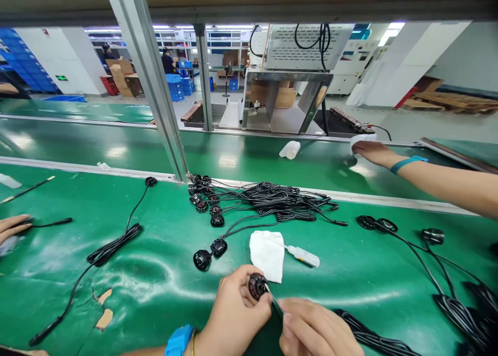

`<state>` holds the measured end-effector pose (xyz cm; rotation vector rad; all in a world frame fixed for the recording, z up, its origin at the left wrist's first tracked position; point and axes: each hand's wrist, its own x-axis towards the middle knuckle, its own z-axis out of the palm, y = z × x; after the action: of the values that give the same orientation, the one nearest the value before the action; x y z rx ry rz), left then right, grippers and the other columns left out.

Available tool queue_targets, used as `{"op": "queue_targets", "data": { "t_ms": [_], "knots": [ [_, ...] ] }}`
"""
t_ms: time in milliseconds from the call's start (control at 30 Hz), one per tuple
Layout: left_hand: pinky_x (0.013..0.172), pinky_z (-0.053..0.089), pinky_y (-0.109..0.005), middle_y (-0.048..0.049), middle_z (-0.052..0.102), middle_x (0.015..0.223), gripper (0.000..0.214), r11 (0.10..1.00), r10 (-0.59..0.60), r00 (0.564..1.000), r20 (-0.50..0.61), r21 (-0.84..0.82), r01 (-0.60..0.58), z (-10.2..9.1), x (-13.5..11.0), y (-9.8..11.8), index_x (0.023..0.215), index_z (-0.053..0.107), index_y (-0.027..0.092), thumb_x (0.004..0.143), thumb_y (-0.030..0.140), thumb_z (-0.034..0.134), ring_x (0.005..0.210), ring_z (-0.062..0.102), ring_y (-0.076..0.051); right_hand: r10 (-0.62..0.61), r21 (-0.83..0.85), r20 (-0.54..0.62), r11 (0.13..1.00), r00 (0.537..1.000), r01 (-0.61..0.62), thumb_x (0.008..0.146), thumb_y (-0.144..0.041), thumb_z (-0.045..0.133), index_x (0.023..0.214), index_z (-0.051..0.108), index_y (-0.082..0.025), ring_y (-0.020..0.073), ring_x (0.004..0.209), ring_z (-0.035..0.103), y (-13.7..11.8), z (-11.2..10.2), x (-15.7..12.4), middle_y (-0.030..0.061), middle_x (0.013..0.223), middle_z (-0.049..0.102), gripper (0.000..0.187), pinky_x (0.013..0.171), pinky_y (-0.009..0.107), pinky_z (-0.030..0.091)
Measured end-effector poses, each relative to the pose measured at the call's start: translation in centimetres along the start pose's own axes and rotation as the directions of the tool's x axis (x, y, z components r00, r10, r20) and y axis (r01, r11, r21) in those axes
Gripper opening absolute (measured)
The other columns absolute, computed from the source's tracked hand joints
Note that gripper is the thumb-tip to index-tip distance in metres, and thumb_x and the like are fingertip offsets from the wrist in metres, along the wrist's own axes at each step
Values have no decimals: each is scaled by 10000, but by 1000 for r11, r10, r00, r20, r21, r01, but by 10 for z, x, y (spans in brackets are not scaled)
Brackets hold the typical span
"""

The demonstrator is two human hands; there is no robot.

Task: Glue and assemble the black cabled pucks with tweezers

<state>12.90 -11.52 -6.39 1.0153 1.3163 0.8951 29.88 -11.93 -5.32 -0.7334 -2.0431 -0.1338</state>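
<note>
My left hand (233, 314) is closed around a small round black part (257, 285) at the near edge of the green bench (155, 273). My right hand (315, 327) pinches a thin dark tool (274, 301) whose tip touches that part. Just beyond lie a folded white cloth (268, 253) and a small white dropper bottle (305, 256). Two more round black parts (210, 253) on leads lie to the left of the cloth.
A tangled pile of black cabled parts (264, 197) lies mid-bench. A single cabled part (109, 247) stretches left, more cables (459, 299) right. A co-worker's arm (428, 174) reaches in from the right with a white cloth; another person's hand (11, 226) at the left edge. A slanted metal post (155, 86) stands ahead.
</note>
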Motion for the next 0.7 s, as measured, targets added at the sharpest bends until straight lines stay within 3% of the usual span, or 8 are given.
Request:
{"op": "queue_targets", "data": {
  "t_ms": [167,267,467,600,700],
  "knots": [
    [539,484,-243,0,625,732,240,999,24,999,-37,-27,-25,3,-2,2,942,607,159,705,154,640,579,595,-137,42,-1,-30,999,999,-42,830,-66,608,943,651,-211,147,642,736,-1,8,-2,17,761,753,188,629,209,618],
    [561,491,-247,-8,633,740,236,998,20,999,-36,-61,-22,3,-3,4,948,605,153,714,164,641,601,605,-143,150,107,-60,984,987,-143,819,-36,582,942,615,-192,133,635,717,0,14,1,29,755,732,202,582,192,591],
    [563,483,-237,4,614,708,174,997,23,1000,15,-75,-22,1,-3,5,921,623,148,749,167,631,608,598,-141,395,274,6,883,919,-381,895,-105,559,907,601,-200,148,686,710,8,17,8,31,775,685,105,620,227,609],
    [540,462,-225,10,609,683,156,998,38,998,41,-46,-37,0,-3,3,898,625,145,742,144,633,586,580,-130,431,372,60,827,901,-420,912,-83,534,965,596,-201,138,682,711,9,19,7,30,832,678,144,605,212,614],
    [529,459,-224,13,608,680,171,999,37,999,39,-35,-35,1,-1,3,905,627,143,734,136,638,572,573,-123,394,392,80,832,916,-392,906,-84,540,951,599,-204,147,718,702,9,17,9,29,820,672,141,612,223,608]
  ]
}}
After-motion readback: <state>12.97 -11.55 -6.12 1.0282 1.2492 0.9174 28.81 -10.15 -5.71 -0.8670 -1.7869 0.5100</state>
